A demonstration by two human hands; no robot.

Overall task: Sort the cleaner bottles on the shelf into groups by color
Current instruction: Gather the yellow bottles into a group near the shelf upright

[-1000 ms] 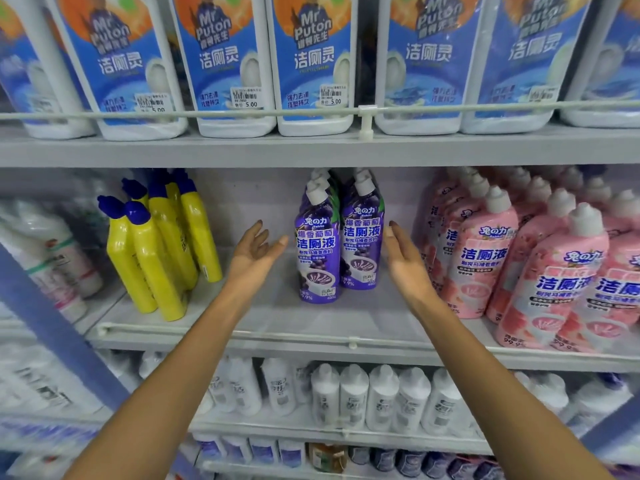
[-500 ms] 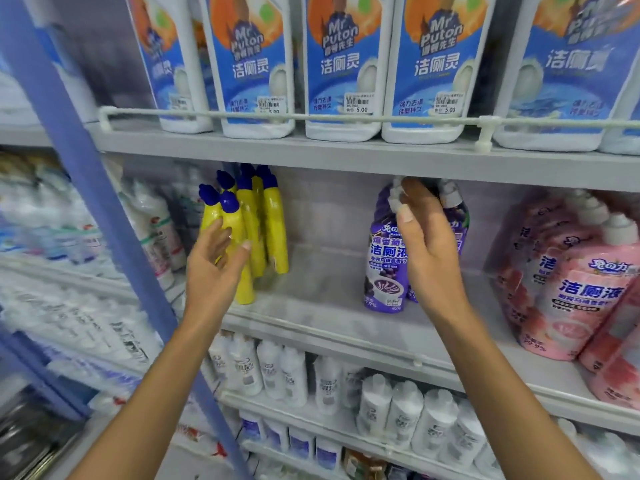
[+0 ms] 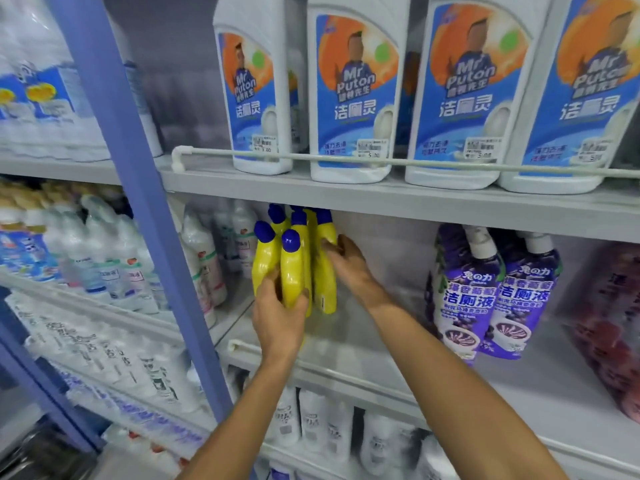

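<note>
Several yellow cleaner bottles (image 3: pixel 293 268) with blue caps stand bunched at the left end of the middle shelf (image 3: pixel 398 344). My left hand (image 3: pixel 280 317) grips the lower body of the front yellow bottles, thumb and fingers wrapped round them. My right hand (image 3: pixel 346 261) is on the right side of the group, its fingers curled against the rightmost yellow bottle. Two purple bottles (image 3: pixel 491 299) with white caps stand further right on the same shelf. Blurred pink bottles (image 3: pixel 609 323) show at the right edge.
White bottles with blue labels (image 3: pixel 353 98) line the shelf above, behind a white rail (image 3: pixel 381 161). A blue upright post (image 3: pixel 138 202) stands left of the yellow group. White bottles (image 3: pixel 311 420) fill the lower shelf. More white bottles sit in the left bay.
My view swung left. My right hand left the purple bottles and came over to the right side of the yellow group. My left hand closed round the front yellow bottles.
</note>
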